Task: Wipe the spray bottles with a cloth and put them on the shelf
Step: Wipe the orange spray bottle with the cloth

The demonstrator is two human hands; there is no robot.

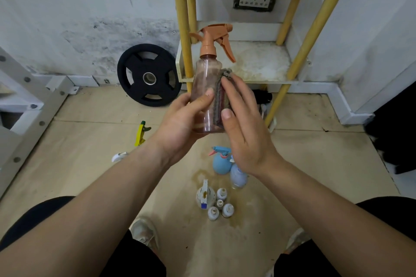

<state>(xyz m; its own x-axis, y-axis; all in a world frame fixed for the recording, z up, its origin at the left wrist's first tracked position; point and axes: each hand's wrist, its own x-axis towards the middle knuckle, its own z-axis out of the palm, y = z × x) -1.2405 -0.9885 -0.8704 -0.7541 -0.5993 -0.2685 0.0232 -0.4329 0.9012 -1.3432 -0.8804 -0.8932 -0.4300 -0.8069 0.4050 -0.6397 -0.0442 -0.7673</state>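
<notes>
Your left hand [180, 123] grips the brown spray bottle [207, 78], fingers curled round its body, holding it upright in front of the shelf [258, 63]. Your right hand [245, 132] presses the cloth [219, 96] against the bottle's side, fingers straight and together. Blue bottle [221, 162] on the floor before the shelf.

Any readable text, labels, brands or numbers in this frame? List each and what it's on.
No text can be read.
Blue label on the white spray bottle on the floor: too small and blurred.
Weight plate: no legible marking.
Orange-topped spray bottle in the left hand: no label shows.
</notes>
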